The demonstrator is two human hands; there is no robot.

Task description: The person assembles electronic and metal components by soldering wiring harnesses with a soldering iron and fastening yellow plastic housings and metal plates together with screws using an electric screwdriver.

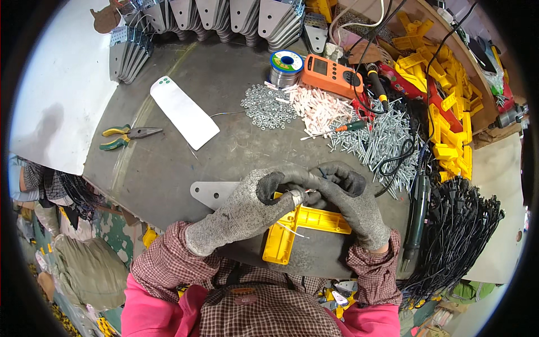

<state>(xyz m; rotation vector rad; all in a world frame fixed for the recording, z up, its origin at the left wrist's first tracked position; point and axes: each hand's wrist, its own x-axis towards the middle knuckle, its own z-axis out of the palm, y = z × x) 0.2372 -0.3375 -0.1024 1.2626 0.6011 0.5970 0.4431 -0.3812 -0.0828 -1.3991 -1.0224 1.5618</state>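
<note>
Grey-gloved left hand point(266, 190): thumb and fingers clamped on the yellow frame's point(280, 245) corner, at the table's point(168, 194) near edge. Right hand point(343, 191): fingers curled at the same corner, tips hidden; cannot tell whether closed.

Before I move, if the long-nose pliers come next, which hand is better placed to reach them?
The left hand, probably: the long-nose pliers lie toward that side of the worktable. The right hand is farther off and might cross over. Both are at the yellow plastic frame.
</note>
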